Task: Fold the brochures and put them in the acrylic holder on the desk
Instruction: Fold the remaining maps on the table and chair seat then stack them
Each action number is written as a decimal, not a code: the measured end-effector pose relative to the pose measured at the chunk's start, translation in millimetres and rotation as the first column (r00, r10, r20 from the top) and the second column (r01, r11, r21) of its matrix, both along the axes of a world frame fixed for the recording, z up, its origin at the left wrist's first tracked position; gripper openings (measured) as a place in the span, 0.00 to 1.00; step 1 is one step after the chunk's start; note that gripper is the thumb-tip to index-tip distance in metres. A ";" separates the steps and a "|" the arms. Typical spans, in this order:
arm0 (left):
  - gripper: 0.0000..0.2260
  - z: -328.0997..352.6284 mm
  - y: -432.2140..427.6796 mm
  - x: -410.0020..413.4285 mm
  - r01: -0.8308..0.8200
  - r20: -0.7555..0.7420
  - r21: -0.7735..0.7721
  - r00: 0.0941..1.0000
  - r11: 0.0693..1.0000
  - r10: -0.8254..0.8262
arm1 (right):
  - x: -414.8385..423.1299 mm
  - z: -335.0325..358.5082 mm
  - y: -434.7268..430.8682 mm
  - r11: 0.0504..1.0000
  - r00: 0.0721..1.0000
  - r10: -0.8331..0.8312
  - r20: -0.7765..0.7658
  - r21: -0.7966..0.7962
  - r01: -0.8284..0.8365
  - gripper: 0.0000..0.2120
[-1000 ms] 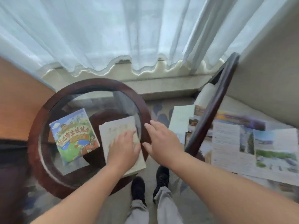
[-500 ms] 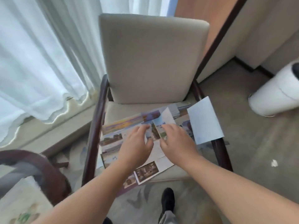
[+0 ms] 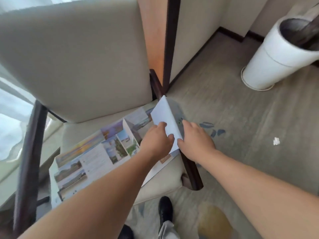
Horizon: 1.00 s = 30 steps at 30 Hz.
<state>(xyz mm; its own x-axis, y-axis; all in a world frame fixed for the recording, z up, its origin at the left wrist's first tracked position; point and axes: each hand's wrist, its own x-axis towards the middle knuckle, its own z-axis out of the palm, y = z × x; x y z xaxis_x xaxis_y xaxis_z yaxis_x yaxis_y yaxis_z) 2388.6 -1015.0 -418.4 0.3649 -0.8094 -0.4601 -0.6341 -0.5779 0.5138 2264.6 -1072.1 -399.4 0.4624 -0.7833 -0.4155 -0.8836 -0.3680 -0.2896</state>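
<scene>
A long unfolded brochure [image 3: 96, 157] with landscape photos lies across the seat of a beige chair [image 3: 72, 62]. Its right end panel [image 3: 164, 116], white on the back, stands lifted and turned up over the chair's right armrest. My left hand [image 3: 158, 140] pinches that white panel from the left, thumb on its front. My right hand [image 3: 195, 142] holds the panel's right edge from behind. The acrylic holder is not in view.
A dark wooden armrest [image 3: 191, 171] runs under the panel on the right; another [image 3: 29, 144] on the left. A white cylindrical bin [image 3: 276, 54] stands on the carpet at upper right. A scrap of white paper [image 3: 276, 141] lies on the floor. My shoes [image 3: 165, 209] are below.
My view swung from the round glass table to the chair. Both hands left the folded sheet on the table, reached the brochure on the seat and moved right onto its white end panel.
</scene>
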 end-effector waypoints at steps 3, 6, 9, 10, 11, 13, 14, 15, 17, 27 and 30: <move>0.24 -12.3 -32.1 -7.3 -0.031 -0.003 0.073 1.000 0.997 0.031 | -5.8 -12.0 -9.8 0.998 1.000 -0.023 0.010 0.064 0.022 0.32; 0.26 -28.2 -59.3 -9.4 -0.132 -0.023 0.136 0.990 0.982 0.136 | -8.3 -20.9 -16.5 0.996 0.999 -0.019 0.051 0.085 0.014 0.32; 0.28 -42.1 -77.3 -8.2 -0.199 -0.026 0.190 0.978 0.961 0.208 | -12.3 -26.4 -20.2 0.996 0.996 -0.022 0.085 0.093 0.014 0.33; 0.30 -45.9 -81.3 -8.0 -0.205 -0.028 0.216 0.976 0.954 0.216 | -13.7 -27.7 -20.9 0.995 0.996 -0.016 0.090 0.101 0.007 0.34; 0.31 -49.3 -84.4 -8.5 -0.211 -0.039 0.256 0.973 0.944 0.228 | -15.5 -28.9 -21.7 0.994 0.995 -0.011 0.096 0.108 0.000 0.34; 0.30 -54.5 -88.7 -10.0 -0.236 -0.079 0.306 0.959 0.922 0.271 | -19.1 -30.9 -23.3 0.993 0.994 -0.009 0.113 0.118 -0.004 0.34; 0.27 -55.5 -89.8 -11.2 -0.263 -0.104 0.318 0.945 0.911 0.309 | -20.9 -31.7 -23.8 0.993 0.993 -0.010 0.121 0.120 -0.004 0.34; 0.23 -54.7 -90.9 -11.9 -0.290 -0.125 0.326 0.930 0.900 0.345 | -22.4 -32.2 -24.1 0.993 0.992 -0.010 0.128 0.119 -0.005 0.33; 0.13 -54.4 -90.1 -13.0 -0.299 -0.164 0.327 0.917 0.897 0.365 | -25.1 -32.4 -24.3 0.993 0.991 0.000 0.132 0.116 -0.015 0.33; 0.07 -17.3 -20.4 42.3 -0.652 -0.522 0.089 0.614 0.753 0.593 | 17.2 4.3 -24.3 0.997 0.970 -0.066 0.233 0.054 0.055 0.31; 0.08 7.6 33.5 80.2 -0.712 -0.633 0.028 0.531 0.702 0.563 | 56.2 18.1 -10.6 0.998 0.967 -0.041 0.250 0.064 0.026 0.31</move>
<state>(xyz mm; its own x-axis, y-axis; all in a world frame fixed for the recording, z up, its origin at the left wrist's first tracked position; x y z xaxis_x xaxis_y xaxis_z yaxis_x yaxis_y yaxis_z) 2468.9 -981.5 -410.8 0.5583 -0.5631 -0.6093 0.3114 -0.5385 0.7830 2320.9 -1082.6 -381.3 0.5317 -0.7776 -0.3356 -0.7912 -0.3148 -0.5243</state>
